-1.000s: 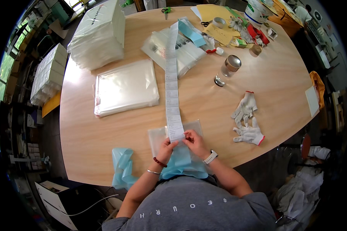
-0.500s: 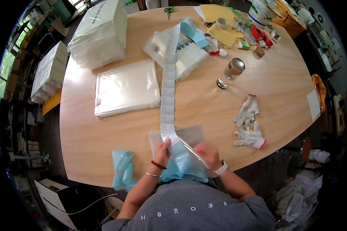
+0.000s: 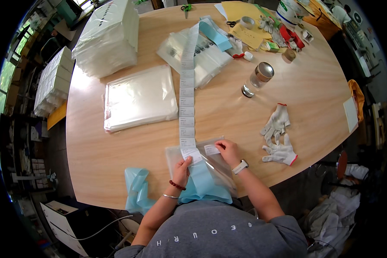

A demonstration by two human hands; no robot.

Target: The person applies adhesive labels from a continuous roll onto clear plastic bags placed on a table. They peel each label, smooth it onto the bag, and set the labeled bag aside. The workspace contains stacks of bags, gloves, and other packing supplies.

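A long strip of white printed labels (image 3: 187, 112) runs down the table toward me. Its near end is pinched in my left hand (image 3: 181, 172), and light-blue backing film (image 3: 203, 177) hangs from there toward my body. Under the strip lies a clear plastic bag (image 3: 219, 166), flat at the table's near edge. My right hand (image 3: 228, 152) is closed, with fingertips pinching the right side of a single white label (image 3: 210, 149) over the bag's upper part. Whether that label touches the bag all over, I cannot tell.
Clear bags (image 3: 139, 99) lie stacked at left, beside a tall wrapped stack (image 3: 107, 41). The strip's far part crosses another bag pile (image 3: 213, 64). A glass bottle (image 3: 256, 81), white work gloves (image 3: 279, 148), tape (image 3: 247, 23) and scissors (image 3: 186, 8) sit around. Loose blue film (image 3: 136, 189) curls at near left.
My right hand has moved up and slightly left from the bag's right edge. A separate label now shows at its fingertips. My left hand has stayed nearly still on the strip.
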